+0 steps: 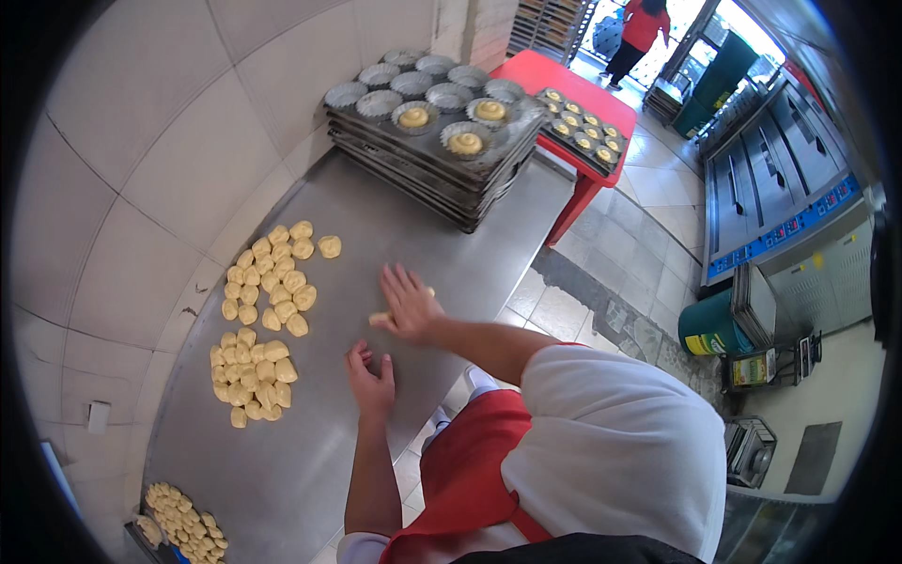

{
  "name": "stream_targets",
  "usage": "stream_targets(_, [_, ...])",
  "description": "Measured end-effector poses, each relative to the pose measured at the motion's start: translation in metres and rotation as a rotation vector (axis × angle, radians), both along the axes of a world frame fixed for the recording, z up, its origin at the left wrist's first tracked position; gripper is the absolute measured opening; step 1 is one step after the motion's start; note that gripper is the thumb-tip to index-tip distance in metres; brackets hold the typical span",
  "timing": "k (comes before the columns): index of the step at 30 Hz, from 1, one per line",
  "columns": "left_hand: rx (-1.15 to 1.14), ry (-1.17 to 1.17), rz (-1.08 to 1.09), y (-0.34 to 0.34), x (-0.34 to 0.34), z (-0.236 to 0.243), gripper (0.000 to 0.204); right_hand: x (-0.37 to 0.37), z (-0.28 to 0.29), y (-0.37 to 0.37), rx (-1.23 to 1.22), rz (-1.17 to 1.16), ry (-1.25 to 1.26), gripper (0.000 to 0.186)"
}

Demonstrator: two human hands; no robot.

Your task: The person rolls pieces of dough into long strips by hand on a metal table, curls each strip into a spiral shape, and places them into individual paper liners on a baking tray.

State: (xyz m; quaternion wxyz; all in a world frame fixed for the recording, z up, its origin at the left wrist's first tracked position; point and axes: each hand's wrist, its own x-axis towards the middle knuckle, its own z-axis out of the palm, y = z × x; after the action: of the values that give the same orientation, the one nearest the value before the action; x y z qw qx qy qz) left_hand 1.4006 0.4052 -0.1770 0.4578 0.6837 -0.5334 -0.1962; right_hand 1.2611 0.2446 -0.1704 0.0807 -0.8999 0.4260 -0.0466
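Note:
My right hand (410, 305) lies flat with fingers stretched over a piece of dough (379, 320) on the steel table (348, 273). Both ends of the dough poke out, one on each side of the palm; the middle is hidden. My left hand (372, 381) hovers or rests just nearer to me, empty, its fingers loosely bent and the thumb apart. Left of my hands are two groups of pale yellow dough balls, a farther group (272, 273) and a nearer group (252, 376). One single dough ball (329, 246) sits slightly apart.
A stack of muffin trays (423, 141) stands at the table's far end, paper cups on top, three holding coiled dough. Beyond it, a red table (601, 103) bears another filled tray (583, 129). More dough pieces (183, 526) lie lower left. An oven (775, 179) stands right; a person (642, 38) is farther off.

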Motion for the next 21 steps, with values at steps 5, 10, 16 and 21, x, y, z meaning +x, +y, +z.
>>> stream_targets(5, [0.058,-0.375,-0.234,0.001,-0.054,0.046,0.066,-0.104,0.018,0.098,-0.011,0.349,-0.024,0.069])
stream_targets(10, [0.085,-0.243,-0.092,0.001,-0.086,-0.002,0.035,-0.149,0.006,0.016,0.172,0.414,-0.298,0.039])
stream_targets(16, [0.158,-0.460,0.047,0.041,-0.115,0.004,0.038,-0.158,0.008,0.040,0.021,0.506,-0.220,0.048])
stream_targets(21, [0.386,-0.429,0.243,0.026,-0.153,-0.018,0.070,-0.116,-0.025,0.075,0.180,0.499,-0.025,0.071])
